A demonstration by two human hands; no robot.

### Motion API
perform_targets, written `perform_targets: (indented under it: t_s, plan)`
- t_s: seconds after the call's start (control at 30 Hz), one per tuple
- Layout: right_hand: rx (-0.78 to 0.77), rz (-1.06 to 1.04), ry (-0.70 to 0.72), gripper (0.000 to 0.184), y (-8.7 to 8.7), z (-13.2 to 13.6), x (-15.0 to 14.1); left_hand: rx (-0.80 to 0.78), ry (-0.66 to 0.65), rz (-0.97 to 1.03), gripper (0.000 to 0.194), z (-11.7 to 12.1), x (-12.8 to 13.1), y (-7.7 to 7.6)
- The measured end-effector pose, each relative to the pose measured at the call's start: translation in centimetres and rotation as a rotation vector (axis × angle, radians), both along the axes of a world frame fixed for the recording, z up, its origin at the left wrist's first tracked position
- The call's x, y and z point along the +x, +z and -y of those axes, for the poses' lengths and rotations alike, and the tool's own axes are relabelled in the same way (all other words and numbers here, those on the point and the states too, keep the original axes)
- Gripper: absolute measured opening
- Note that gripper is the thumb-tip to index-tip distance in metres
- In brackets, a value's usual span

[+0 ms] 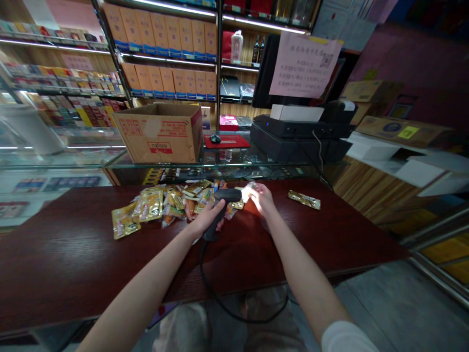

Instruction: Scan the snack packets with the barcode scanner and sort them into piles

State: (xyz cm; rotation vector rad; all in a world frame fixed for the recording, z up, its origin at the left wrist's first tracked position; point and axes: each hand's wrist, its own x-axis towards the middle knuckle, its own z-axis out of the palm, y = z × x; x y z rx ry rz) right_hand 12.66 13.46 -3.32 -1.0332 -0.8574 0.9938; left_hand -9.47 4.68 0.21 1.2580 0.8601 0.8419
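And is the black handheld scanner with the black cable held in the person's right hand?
No, the left hand grips the black handheld scanner, while the right hand is in front of its lit end.

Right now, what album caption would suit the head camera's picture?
Left hand aims a scanner, its light on a packet in the right hand, near piled packets on the table.

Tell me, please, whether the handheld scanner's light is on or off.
On: a bright white glow lights the right hand directly ahead of the handheld scanner in the left hand.
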Motion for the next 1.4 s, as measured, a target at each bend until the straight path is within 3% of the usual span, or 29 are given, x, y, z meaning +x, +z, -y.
perform_targets:
  t_s: [0.13, 0.23, 0.33, 0.4, 0.5, 0.57, 0.63, 0.77, 0.9, 1.0, 1.07, 1.13, 1.23, 1.4]
  plan:
    - [-0.02, 0.487, -0.29, 0.049, 0.2, 0.2, 3.9, -0.033, 0.1, 0.072, 0.065, -0.7, -0.7, 0.1]
    - [-0.136, 0.896, -0.462, 0.05, 0.3, 1.1, 6.6, -0.048, 0.168, 0.114, 0.065, -1.5, -1.6, 0.2]
    - [-0.244, 1.173, -0.579, 0.055, 0.3, 2.1, 6.7, -0.053, 0.258, 0.199, 0.064, -2.2, -2.4, 0.2]
    - [-0.192, 1.289, -0.513, 0.06, 0.2, 2.5, 5.2, -0.054, 0.312, 0.255, 0.062, -2.4, -2.6, 0.2]
    - [-0.076, 1.381, -0.175, 0.059, 0.0, 2.7, 1.8, -0.066, 0.344, 0.271, 0.059, -2.4, -2.6, 0.4]
    - [-0.088, 1.45, 0.022, 0.048, -0.1, 2.8, -0.1, -0.07, 0.35, 0.254, 0.057, -2.3, -2.4, 0.6]
    - [-0.149, 1.485, 0.088, 0.043, -0.1, 2.8, -1.0, -0.063, 0.354, 0.241, 0.054, -2.2, -2.3, 0.7]
    - [-0.267, 1.421, 0.025, 0.041, 0.6, 2.7, -0.1, -0.05, 0.351, 0.258, 0.053, -2.1, -2.3, 0.8]
    - [-0.385, 1.265, -0.019, 0.064, 1.1, 2.3, 1.8, -0.063, 0.34, 0.256, 0.057, -2.2, -2.4, 0.7]
    - [-0.447, 1.225, 0.013, 0.051, 1.0, 2.0, 2.6, -0.045, 0.336, 0.25, 0.056, -2.2, -2.3, 0.6]
    - [-0.382, 1.186, 0.059, 0.03, 0.8, 1.9, 2.6, -0.032, 0.331, 0.246, 0.057, -2.1, -2.2, 0.5]
    - [-0.29, 1.067, 0.061, 0.022, 0.7, 1.7, 2.5, -0.027, 0.312, 0.241, 0.059, -1.8, -2.1, 0.6]
    - [-0.189, 0.789, 0.077, 0.031, 0.8, 1.8, 1.8, -0.02, 0.256, 0.219, 0.06, -1.4, -2.0, 1.0]
    - [-0.022, 0.522, 0.279, 0.035, 1.4, 2.5, 0.6, -0.007, 0.141, 0.146, 0.066, -0.7, -1.7, 1.6]
